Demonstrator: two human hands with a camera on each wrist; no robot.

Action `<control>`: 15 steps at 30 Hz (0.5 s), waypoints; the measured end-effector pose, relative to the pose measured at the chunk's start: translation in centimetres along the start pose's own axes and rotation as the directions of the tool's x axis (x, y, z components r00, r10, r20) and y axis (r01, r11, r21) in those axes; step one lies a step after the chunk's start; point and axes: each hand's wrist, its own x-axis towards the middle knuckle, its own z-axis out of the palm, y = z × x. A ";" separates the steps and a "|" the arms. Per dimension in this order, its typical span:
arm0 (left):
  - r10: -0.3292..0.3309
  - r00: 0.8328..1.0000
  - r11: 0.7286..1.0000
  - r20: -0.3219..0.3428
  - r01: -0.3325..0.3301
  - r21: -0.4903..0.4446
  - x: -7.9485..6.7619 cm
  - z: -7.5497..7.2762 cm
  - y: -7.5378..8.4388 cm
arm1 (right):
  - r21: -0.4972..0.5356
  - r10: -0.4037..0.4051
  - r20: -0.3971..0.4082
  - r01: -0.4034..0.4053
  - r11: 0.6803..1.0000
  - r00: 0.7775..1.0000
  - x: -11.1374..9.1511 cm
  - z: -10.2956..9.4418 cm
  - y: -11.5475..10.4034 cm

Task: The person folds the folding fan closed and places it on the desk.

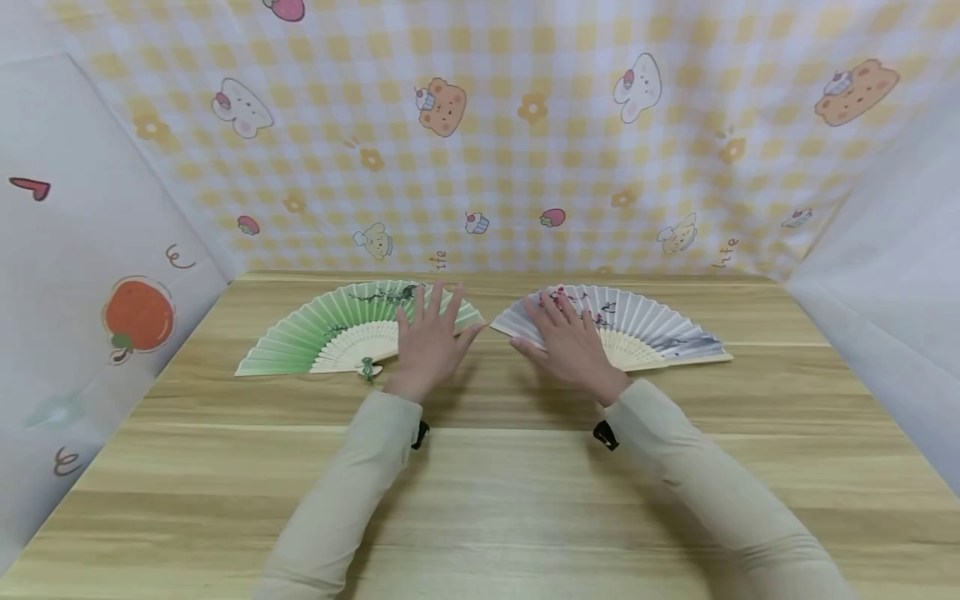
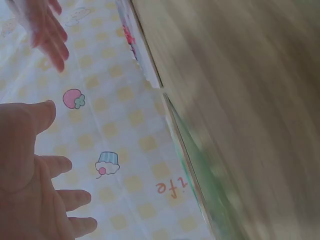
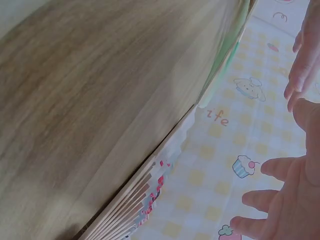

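Two folding fans lie spread side by side near the back of the wooden table, their inner tips meeting around the middle. The green fan (image 1: pixel 300 337) is on the left, with dark branch artwork, pale ribs and a small green tassel (image 1: pixel 367 368) at its pivot. On the right is the grey-white fan (image 1: pixel 637 321) with red blossoms. My left hand (image 1: pixel 430 346) hovers palm down above the green fan's right part, fingers straight and spread. Over the left part of the grey-white fan, my right hand (image 1: pixel 572 346) is held likewise. In both wrist views the hands appear raised above the fans, holding nothing.
A yellow checked cloth (image 1: pixel 495 167) with cartoon animals hangs behind the table (image 1: pixel 495 517). White printed sheets (image 1: pixel 82 250) close off the sides. Black straps with small devices (image 1: pixel 606 435) sit at both wrists, below the light sleeves.
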 end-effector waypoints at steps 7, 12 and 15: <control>0.007 1.000 1.000 -0.012 -0.007 0.023 -0.7 0.0 -1.3 | 0.051 -0.025 -0.004 0.025 0.998 1.000 -0.5 0.0 0.1; 0.008 1.000 1.000 0.004 -0.008 0.007 -1.1 -0.1 -2.2 | 0.099 -0.036 0.025 0.033 0.994 0.999 -0.9 0.0 0.2; 0.011 1.000 1.000 0.017 -0.012 0.028 -1.4 -0.3 -2.8 | 0.116 -0.046 0.027 0.043 0.992 0.999 -0.9 0.0 0.2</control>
